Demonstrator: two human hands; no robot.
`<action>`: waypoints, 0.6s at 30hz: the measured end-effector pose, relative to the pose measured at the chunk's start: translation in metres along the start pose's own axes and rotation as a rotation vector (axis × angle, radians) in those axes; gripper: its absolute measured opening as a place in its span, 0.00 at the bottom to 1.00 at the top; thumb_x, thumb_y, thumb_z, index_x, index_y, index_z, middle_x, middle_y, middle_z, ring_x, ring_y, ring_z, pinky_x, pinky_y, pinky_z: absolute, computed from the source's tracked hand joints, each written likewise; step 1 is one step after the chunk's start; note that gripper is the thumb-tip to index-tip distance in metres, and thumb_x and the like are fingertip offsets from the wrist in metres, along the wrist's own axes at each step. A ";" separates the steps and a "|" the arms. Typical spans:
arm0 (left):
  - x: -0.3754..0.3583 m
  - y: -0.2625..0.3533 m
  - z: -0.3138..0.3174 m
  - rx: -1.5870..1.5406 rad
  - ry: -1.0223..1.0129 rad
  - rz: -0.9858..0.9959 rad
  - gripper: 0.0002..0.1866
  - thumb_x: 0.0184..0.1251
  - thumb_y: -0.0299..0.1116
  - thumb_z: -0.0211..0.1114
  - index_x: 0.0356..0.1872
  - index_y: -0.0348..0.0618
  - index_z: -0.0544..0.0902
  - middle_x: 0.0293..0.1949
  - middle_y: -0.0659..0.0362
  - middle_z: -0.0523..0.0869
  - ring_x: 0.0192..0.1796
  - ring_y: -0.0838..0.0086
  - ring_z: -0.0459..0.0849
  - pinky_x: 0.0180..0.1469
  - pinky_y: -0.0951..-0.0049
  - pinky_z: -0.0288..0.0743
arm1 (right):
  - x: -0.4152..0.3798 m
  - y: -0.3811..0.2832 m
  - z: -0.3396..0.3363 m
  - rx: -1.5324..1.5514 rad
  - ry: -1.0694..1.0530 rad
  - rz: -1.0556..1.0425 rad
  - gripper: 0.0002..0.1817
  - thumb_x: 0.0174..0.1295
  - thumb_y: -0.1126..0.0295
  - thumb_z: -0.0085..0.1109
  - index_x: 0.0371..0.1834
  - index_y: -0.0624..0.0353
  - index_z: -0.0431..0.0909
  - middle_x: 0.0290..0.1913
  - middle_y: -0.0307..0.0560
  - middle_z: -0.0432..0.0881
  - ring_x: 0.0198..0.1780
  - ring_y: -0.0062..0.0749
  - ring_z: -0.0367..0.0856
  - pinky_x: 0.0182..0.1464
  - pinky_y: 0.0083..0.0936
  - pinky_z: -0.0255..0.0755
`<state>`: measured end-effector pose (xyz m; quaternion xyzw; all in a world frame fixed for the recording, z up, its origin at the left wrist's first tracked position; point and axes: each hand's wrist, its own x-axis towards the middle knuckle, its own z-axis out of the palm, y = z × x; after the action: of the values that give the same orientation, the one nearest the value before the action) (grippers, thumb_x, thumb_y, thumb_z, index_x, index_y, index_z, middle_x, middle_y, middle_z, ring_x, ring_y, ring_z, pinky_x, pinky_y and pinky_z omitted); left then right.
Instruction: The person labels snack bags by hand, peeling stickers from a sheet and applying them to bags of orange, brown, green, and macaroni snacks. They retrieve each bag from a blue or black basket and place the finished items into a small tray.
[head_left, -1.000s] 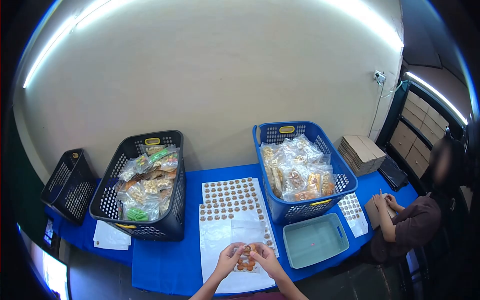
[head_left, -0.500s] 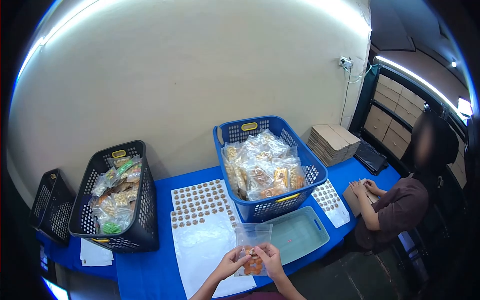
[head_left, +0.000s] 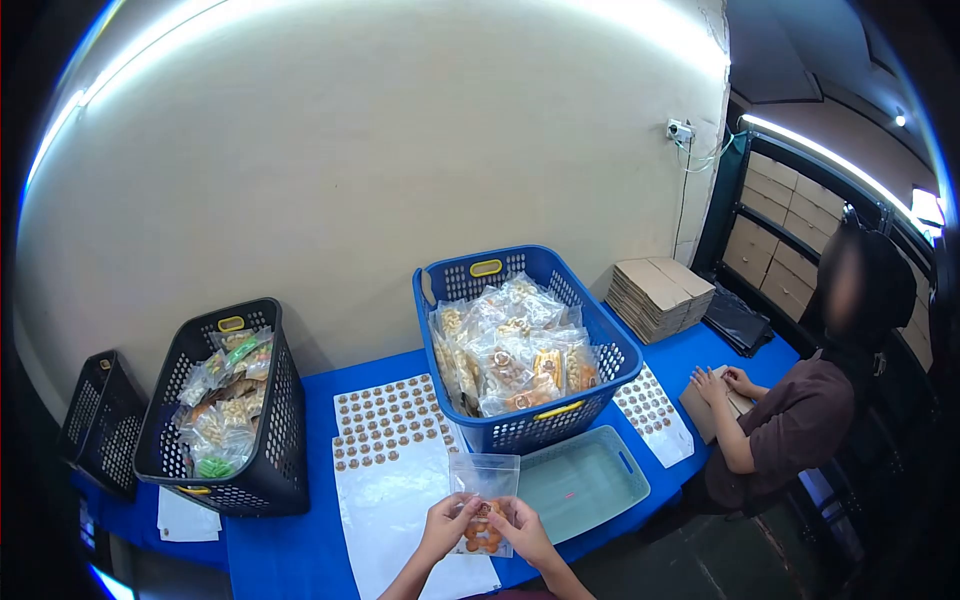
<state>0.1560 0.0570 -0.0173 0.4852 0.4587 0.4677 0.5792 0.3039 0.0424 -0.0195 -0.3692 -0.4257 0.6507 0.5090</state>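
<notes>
Since the earlier frame the view has swung left, so the blue basket (head_left: 525,350) is now seen nearer the middle, while the clear snack pouch (head_left: 483,500) has stayed pinched between both hands above the sticker sheet (head_left: 390,440) at the near edge of the counter (head_left: 280,550). The left hand (head_left: 443,522) is closed on the pouch's left edge and the right hand (head_left: 522,530) on its right, with a round sticker pressed near its middle. A crooked or creased label could result if the film is wrinkled. The pouch could be dropped beside the teal tray (head_left: 585,480) if one hand slips.
</notes>
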 end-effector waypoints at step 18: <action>-0.001 0.030 -0.015 0.525 0.103 0.443 0.06 0.58 0.29 0.59 0.29 0.37 0.80 0.24 0.56 0.79 0.27 0.71 0.80 0.31 0.75 0.73 | 0.008 -0.057 0.009 -0.803 -0.019 -0.382 0.10 0.51 0.72 0.61 0.36 0.62 0.76 0.28 0.44 0.77 0.29 0.23 0.74 0.35 0.19 0.69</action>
<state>0.1383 0.0606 0.0113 0.6813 0.4756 0.4717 0.2951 0.3138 0.0554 0.0361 -0.4464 -0.7100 0.3314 0.4323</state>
